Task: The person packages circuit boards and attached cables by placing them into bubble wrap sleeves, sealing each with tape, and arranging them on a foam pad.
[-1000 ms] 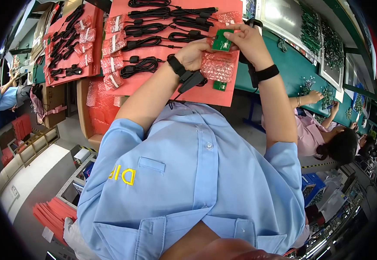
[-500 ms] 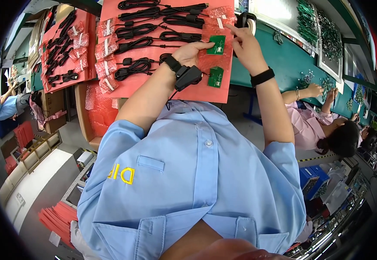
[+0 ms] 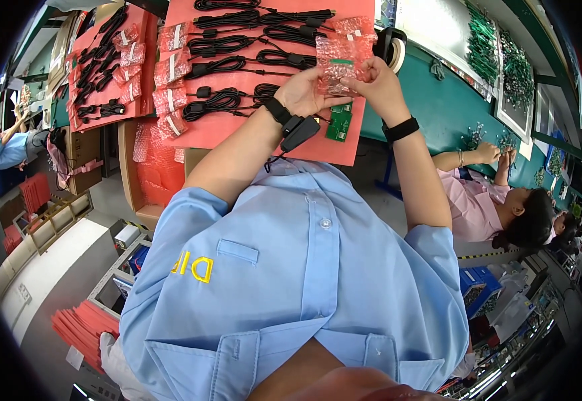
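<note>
A clear bubble-wrap bag (image 3: 334, 50) is stretched between my two hands above the right part of a red foam sheet (image 3: 237, 137). A strip of green circuit board (image 3: 342, 62) shows through its film. My left hand (image 3: 301, 93) holds the bag's left lower side, thumb at its edge and fingers stretched beneath. With thumb and fingers closed, my right hand (image 3: 379, 87) pinches the bag's right side. A second green circuit board (image 3: 340, 123) lies on the sheet just below my hands.
Coiled black cables (image 3: 214, 100) lie in rows on the sheet, beside bubble-wrapped packets (image 3: 171, 67) along its left edge. Another red sheet (image 3: 140, 100) with cables is farther left. A green bench (image 3: 424, 100) runs right, where a co-worker in pink (image 3: 481, 207) handles small parts.
The board from my left hand is now inside the bubble-wrap bag. My right hand has come down from the bag pile and grips the bag; both hands are now together.
</note>
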Demonstrator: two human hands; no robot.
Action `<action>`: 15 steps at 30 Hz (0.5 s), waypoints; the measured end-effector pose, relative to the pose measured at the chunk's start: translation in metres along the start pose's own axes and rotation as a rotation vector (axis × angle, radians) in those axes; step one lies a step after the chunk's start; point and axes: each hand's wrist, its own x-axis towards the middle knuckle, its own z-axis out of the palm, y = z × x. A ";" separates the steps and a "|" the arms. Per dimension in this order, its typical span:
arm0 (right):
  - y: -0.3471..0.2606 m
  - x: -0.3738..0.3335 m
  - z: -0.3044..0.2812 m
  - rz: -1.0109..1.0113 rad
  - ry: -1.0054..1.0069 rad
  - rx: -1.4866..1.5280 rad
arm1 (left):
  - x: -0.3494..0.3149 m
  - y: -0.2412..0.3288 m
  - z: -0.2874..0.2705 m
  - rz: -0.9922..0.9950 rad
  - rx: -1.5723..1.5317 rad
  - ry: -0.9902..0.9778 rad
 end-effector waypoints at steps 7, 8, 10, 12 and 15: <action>-0.014 -0.001 0.000 -0.003 -0.046 0.387 | -0.005 -0.007 0.006 0.057 0.150 0.127; -0.013 0.001 0.000 -0.004 -0.050 0.385 | -0.005 -0.008 0.004 0.055 0.234 0.176; -0.012 0.006 -0.003 0.043 -0.268 0.577 | -0.006 -0.006 0.001 0.041 0.186 0.160; -0.011 0.006 -0.004 0.068 -0.380 0.672 | -0.008 -0.004 -0.003 0.007 0.095 0.128; -0.015 0.001 -0.005 -0.252 -0.194 0.239 | -0.010 -0.003 -0.003 -0.009 0.062 0.152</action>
